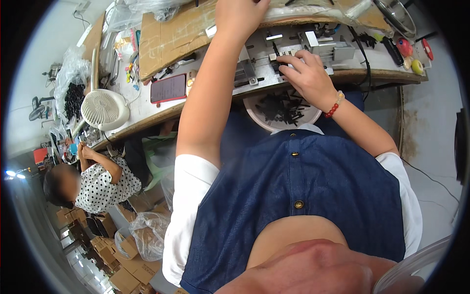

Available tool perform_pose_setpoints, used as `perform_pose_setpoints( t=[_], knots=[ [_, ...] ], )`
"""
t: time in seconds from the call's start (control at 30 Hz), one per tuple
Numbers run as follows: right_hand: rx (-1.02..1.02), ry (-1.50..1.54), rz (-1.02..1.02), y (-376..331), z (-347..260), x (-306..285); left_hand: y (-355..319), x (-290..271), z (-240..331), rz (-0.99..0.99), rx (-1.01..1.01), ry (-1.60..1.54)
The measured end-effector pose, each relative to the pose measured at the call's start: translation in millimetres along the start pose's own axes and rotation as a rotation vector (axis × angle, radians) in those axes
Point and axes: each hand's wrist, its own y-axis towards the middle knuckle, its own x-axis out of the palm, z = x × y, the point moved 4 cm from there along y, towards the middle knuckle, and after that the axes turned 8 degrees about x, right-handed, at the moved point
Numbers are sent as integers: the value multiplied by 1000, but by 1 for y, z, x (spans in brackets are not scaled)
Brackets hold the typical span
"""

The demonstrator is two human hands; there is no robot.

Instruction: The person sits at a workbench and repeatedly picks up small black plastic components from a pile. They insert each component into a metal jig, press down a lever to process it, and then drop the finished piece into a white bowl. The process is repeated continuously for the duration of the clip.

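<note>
My left hand [240, 17] reaches far over the workbench, above a cardboard sheet [171, 41]. The top edge of the picture cuts off most of its fingers, so I cannot tell what they hold. On the bench's near edge, my right hand [308, 76] is at a metal jig [247, 71], its thumb and forefinger pinching a small black part [281, 64]. A thin black rod [275, 49] stands up just beyond the fingertips. Below the bench edge, a white basin [251, 109] holds several black stick-shaped pieces [281, 109].
A phone [168, 88] with a red edge lies left of the jig, and a white fan [105, 109] stands farther left. At the right are a metal bowl [397, 17] and a red round object [404, 47]. A person [105, 179] in a dotted top sits at the left.
</note>
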Motion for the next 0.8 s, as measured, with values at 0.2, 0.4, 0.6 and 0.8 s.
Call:
perform_pose_setpoints(
  t=[0.2, 0.4, 0.6, 0.8],
  knots=[
    [-2, 139, 205, 60, 36, -28, -87, -21, 23, 259, 17, -332],
    [87, -31, 277, 180, 91, -15, -160, 17, 57, 141, 16, -309],
    [10, 20, 157, 187, 102, 4, -172, 45, 50, 79, 15, -191],
    [97, 390, 226, 138, 74, -56, -170, 50, 51, 112, 58, -127]
  ],
)
